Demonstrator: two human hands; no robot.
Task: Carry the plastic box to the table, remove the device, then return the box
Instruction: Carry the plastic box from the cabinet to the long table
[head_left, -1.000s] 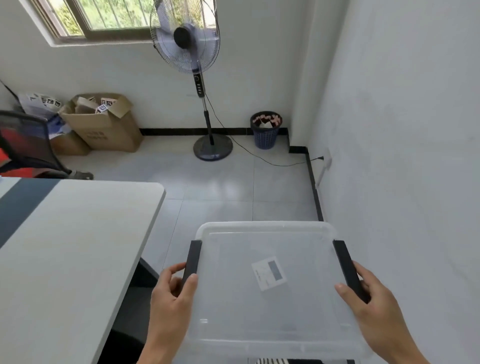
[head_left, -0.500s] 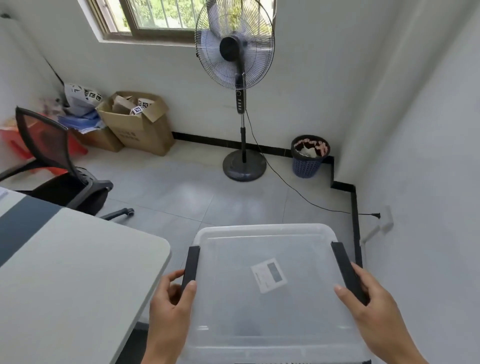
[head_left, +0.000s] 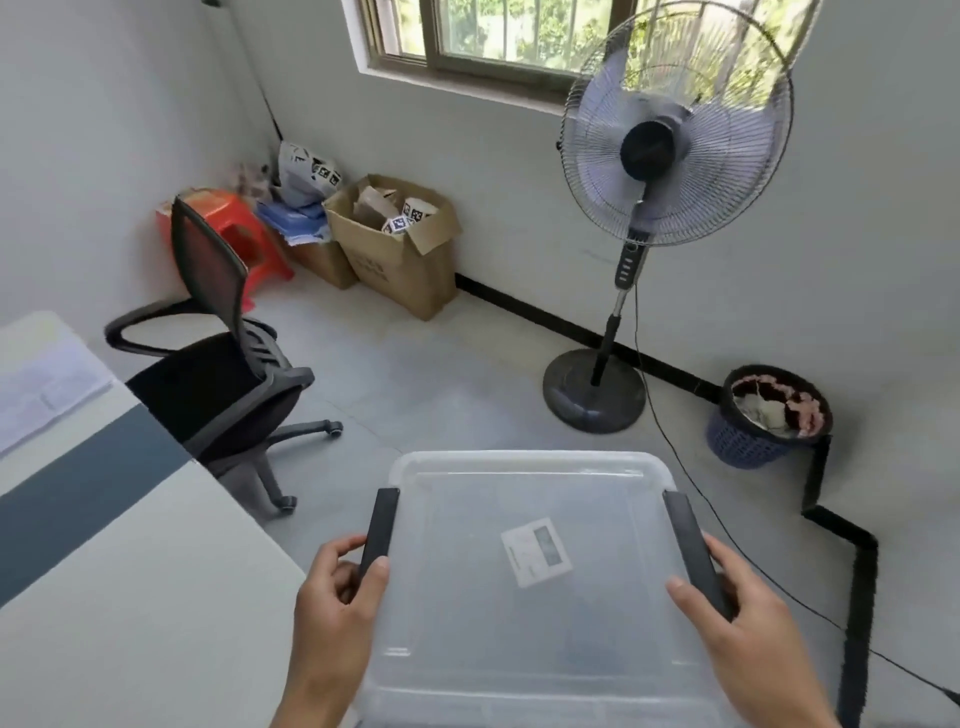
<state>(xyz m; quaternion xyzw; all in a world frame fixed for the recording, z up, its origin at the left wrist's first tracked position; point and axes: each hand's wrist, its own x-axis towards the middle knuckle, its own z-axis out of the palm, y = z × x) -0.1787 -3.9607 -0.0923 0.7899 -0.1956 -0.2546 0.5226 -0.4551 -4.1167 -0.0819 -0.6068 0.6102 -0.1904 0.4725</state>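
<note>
I hold a clear plastic box (head_left: 530, 613) with a closed lid and black side latches in front of me, above the floor. My left hand (head_left: 337, 597) grips its left latch and my right hand (head_left: 743, 608) grips its right latch. Through the lid a small white device (head_left: 536, 552) with a grey screen shows inside. The white table (head_left: 130, 597) with a dark stripe lies to the left, its corner close to my left hand.
A black office chair (head_left: 223, 364) stands by the table's far end. Papers (head_left: 41, 384) lie on the table. A standing fan (head_left: 665, 171), its cord, a blue waste basket (head_left: 769, 415), cardboard boxes (head_left: 405, 249) and a red stool (head_left: 234, 228) line the far wall.
The view has swung left and the box with it: the chair, stool and more of the table have come into sight. Both hands keep their grip on the latches.
</note>
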